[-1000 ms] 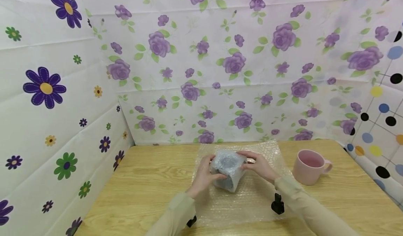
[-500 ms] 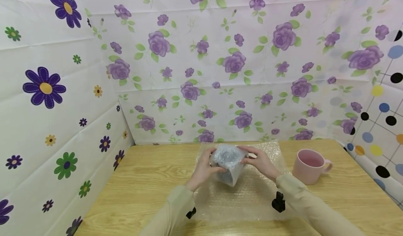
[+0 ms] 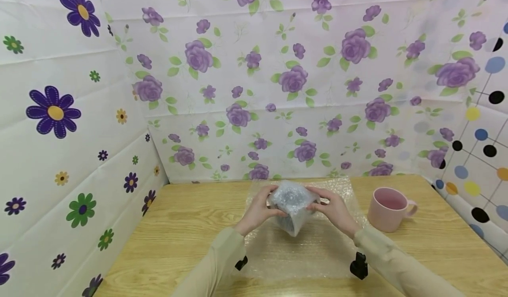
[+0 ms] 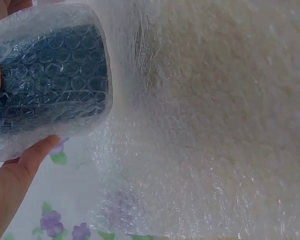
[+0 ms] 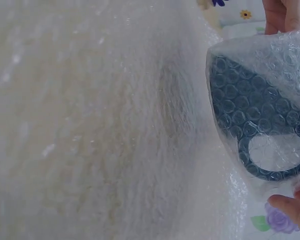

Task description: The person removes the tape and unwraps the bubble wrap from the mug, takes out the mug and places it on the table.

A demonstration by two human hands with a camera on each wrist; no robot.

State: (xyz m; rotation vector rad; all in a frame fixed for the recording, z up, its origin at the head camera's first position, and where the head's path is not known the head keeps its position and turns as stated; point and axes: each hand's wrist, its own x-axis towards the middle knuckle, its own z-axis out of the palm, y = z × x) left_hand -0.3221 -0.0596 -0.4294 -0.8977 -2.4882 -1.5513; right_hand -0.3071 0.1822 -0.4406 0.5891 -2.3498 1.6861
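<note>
A dark blue mug [image 3: 293,202] wrapped in bubble wrap is held between both hands near the back of the table. My left hand [image 3: 257,211] grips its left side, thumb at the front and fingers behind. On the right side, my right hand [image 3: 333,209] holds the wrap with thumb and fingers. The left wrist view shows the mug's dark wall [image 4: 55,75] through the bubbles. In the right wrist view the mug's handle loop [image 5: 250,162] shows through the wrap, next to my right thumb [image 5: 287,205]. The wrap comes to a pointed corner at the front.
A flat sheet of bubble wrap [image 3: 305,259] lies on the wooden table [image 3: 190,226] beneath the bundle. To the right stands a pink mug [image 3: 389,213], its handle facing right. Flower-printed sheets [image 3: 222,90] hang behind and at the left.
The wrapped mug has risen a little and turned between my hands, its front corner pulling up. Both hands have shifted slightly to the right with it and keep their hold.
</note>
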